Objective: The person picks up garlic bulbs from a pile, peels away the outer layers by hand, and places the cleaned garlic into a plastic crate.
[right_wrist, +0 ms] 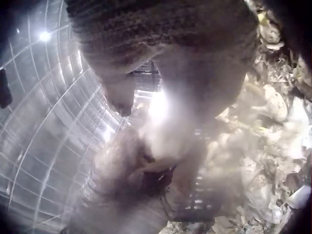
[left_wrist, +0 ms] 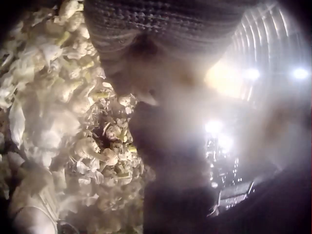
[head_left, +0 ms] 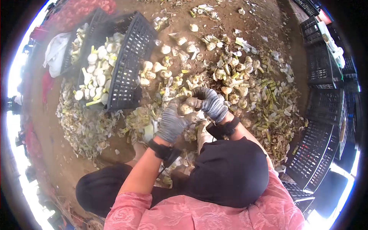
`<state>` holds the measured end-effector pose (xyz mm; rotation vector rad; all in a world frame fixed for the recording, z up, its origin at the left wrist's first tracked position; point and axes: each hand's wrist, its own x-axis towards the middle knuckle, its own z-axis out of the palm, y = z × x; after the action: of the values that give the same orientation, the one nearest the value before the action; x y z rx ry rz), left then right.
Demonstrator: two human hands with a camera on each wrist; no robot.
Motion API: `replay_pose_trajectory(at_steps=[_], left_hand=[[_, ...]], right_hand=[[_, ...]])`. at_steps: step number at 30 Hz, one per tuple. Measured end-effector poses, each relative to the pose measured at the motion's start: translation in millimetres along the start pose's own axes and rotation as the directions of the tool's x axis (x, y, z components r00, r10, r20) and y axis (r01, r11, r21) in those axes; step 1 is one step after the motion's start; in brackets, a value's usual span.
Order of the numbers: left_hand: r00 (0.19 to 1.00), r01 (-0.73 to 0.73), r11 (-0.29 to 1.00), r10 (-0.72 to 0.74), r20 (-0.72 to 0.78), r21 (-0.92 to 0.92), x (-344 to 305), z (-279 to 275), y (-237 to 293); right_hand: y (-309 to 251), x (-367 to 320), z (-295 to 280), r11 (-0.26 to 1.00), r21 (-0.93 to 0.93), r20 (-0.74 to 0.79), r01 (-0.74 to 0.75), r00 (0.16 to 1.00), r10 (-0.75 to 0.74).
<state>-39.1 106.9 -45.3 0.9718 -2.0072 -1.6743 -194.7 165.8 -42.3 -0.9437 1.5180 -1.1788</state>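
Note:
A garlic bulb is held up between two gloved hands in front of the knees. My left hand, in a grey knit glove, grips the bulb from the left. From the other side my right hand has its fingers curled and its thumb against the bulb's top. In the right wrist view the pale garlic bulb is blurred by glare between the gloves. Glare and the dark glove of the left hand hide the bulb in the left wrist view. Loose garlic bulbs lie heaped just beyond the right hand.
A tilted black crate of trimmed white garlic stands at front left. Peelings and cut stems cover the ground around the feet. Black crates line the right side. Red net sacks lie at far left.

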Motion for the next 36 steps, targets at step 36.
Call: replay_pose_trajectory(at_steps=[36], left_hand=[[0.944, 0.231, 0.841, -0.072, 0.322, -0.489, -9, -37, -6]], right_hand=[[13, -8, -13, 0.382, 0.920, 0.045, -0.091, 0.991, 0.127]])
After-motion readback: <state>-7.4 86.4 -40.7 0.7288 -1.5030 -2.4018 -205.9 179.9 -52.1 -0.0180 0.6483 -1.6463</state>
